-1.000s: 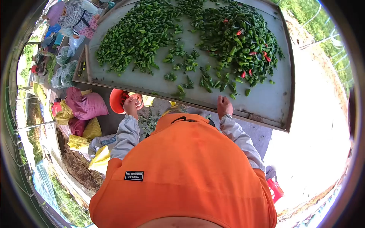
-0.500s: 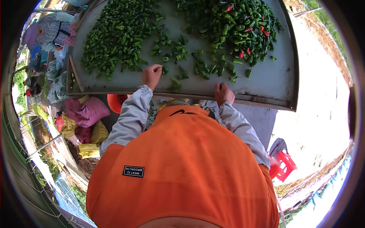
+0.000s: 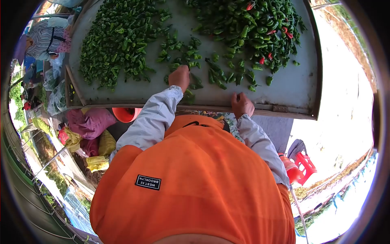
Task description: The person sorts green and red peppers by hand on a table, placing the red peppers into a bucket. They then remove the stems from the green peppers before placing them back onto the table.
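My left hand (image 3: 179, 77) is closed, fingers curled, among a small group of loose green peppers (image 3: 196, 81) in the middle of the grey tabletop. Whatever it may hold is hidden by the fingers. My right hand (image 3: 242, 104) rests at the near wooden rim, its fingers also curled; I cannot make out anything in them. Just beyond it lie scattered green peppers (image 3: 216, 73). A broad heap of green peppers (image 3: 118, 44) covers the table's left side. At the right is a higher pile of green peppers (image 3: 243, 30) with several red ones in it.
The table's wooden rim (image 3: 203, 108) runs in front of my body. Below it at left stand an orange-red bucket (image 3: 125, 115) and a pink sack (image 3: 90, 122). A red stool (image 3: 305, 168) is at lower right. Another person (image 3: 44, 38) is at far left.
My left hand has moved right and a little away from me, into the loose peppers. My right hand stays near the rim. The view has shifted slightly.
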### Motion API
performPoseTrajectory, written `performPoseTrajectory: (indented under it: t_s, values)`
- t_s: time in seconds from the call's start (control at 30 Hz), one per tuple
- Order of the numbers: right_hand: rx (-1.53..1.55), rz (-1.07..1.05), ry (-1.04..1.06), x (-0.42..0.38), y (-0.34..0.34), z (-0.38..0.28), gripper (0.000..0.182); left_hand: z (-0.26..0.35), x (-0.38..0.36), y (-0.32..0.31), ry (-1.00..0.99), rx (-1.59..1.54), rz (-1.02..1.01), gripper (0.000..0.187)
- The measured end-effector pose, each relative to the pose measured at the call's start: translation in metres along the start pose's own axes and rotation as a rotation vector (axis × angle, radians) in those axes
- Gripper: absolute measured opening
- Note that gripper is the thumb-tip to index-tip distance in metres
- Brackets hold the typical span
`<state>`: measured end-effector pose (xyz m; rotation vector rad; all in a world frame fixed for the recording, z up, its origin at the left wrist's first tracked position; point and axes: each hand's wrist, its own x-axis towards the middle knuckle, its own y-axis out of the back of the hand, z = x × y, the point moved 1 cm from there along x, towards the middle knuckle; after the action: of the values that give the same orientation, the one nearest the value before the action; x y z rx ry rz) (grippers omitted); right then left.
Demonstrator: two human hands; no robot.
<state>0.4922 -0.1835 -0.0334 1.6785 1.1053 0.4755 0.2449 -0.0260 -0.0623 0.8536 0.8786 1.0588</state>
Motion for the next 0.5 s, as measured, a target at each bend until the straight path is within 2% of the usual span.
performPoseTrajectory:
  t_s: [0.07,0.13,0.17,0.2,0.3,0.33,0.37,0.4,0.47,0.5]
  values:
    - [-0.032,-0.039,-0.015,0.001,0.007,-0.003,0.033,0.000,-0.005,0.003,-0.030,-0.082,0.004,0.010]
    - [-0.056,0.022,0.003,-0.001,0.003,-0.002,0.031,0.007,-0.013,0.017,-0.111,-0.213,0.122,0.010]
    - [-0.007,0.021,0.033,0.000,-0.007,0.006,0.030,0.009,-0.016,0.025,-0.067,-0.287,0.095,0.008]
    - [-0.007,-0.008,0.013,0.000,-0.006,0.004,0.030,0.011,-0.019,0.035,-0.127,-0.383,0.193,0.006]
    - [0.007,-0.027,0.051,-0.002,-0.003,0.001,0.024,0.008,-0.017,0.050,-0.072,-0.472,0.121,0.005]
    - [0.025,-0.009,0.071,-0.003,-0.005,0.002,0.025,0.008,-0.015,0.054,-0.126,-0.542,0.190,0.010]
    - [0.040,-0.017,0.100,-0.004,-0.004,0.000,0.026,0.007,-0.012,0.048,-0.110,-0.493,0.227,0.017]
    - [-0.036,-0.010,0.063,-0.002,-0.009,0.004,0.027,0.006,-0.009,0.052,-0.102,-0.397,0.155,0.019]
    - [-0.103,-0.075,0.053,0.004,-0.015,0.012,0.030,0.009,0.000,0.063,-0.025,-0.168,0.020,0.011]
    - [-0.117,-0.052,0.063,0.004,-0.016,0.013,0.032,0.004,0.008,0.050,-0.009,-0.147,0.078,0.010]
